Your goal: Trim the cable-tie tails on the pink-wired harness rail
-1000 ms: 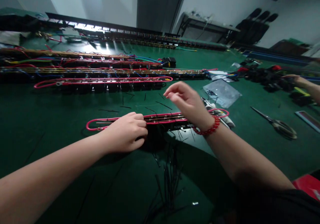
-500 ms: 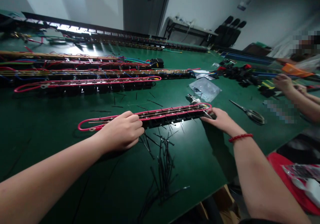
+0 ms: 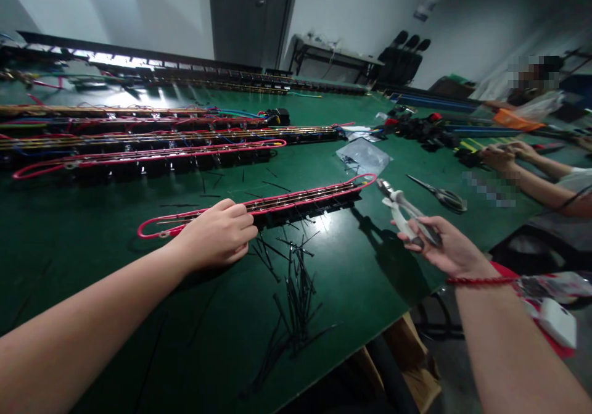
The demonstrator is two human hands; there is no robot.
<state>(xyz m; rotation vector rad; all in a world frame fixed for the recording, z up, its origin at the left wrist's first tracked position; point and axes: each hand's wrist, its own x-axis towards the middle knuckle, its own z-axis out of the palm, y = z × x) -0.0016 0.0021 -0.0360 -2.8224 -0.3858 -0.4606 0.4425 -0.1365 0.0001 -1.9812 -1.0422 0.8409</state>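
My left hand (image 3: 219, 232) is closed round the near half of a long black strip assembly (image 3: 305, 199) lying on the green table. A red cable (image 3: 160, 223) loops round its top edge, tied along its length with black cable ties. In my right hand (image 3: 444, 244) is a pair of cutting pliers (image 3: 404, 210) with pale handles, raised above the table and apart from the strip's right end. The jaws point up and left toward the red loop. A heap of black cable ties (image 3: 300, 290) lies in front of the strip.
Scissors (image 3: 439, 193) lie to the right of the pliers. Behind the strip are a clear plastic bag (image 3: 365, 155) and a similar red-cabled strip (image 3: 185, 153), with longer wired strips beyond. A co-worker's hands (image 3: 502, 158) are at the right, and a red stool (image 3: 504, 270) stands below.
My right hand has drawn back from the strip's right end, toward me and to the right, bringing the pliers up with it. My left hand keeps its hold on the strip.
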